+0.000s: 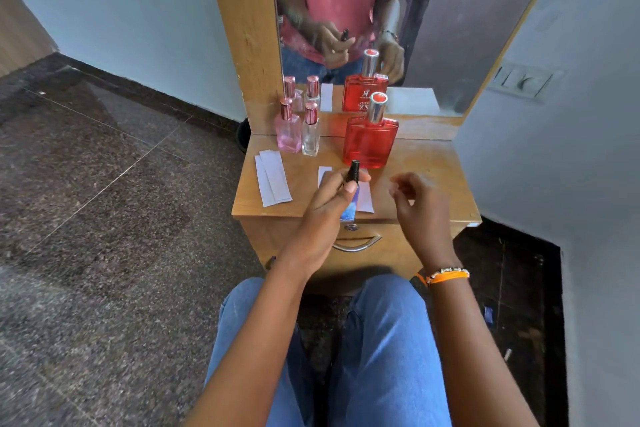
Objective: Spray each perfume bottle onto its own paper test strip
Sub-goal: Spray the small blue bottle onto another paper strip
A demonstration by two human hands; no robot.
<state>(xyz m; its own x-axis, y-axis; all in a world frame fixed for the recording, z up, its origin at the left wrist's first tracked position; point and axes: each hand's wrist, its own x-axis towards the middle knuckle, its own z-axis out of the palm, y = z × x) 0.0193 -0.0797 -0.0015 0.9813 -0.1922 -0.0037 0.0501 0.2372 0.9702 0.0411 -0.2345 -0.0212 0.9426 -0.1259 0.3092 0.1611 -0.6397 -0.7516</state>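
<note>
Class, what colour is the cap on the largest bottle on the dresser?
Silver with a red top, on the red bottle; head view.

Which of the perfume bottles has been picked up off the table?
The slim blue bottle with the black top, held in the left hand. The pink bottle, clear bottle and red bottle stand on the table.

Mid-frame, a red bottle [370, 142], a pink bottle [288, 126] and a clear bottle [310, 130]; white strips [273, 182] on the tan wooden dresser [426, 177]; the held bottle [350, 196] looks blue, black-capped.
</note>
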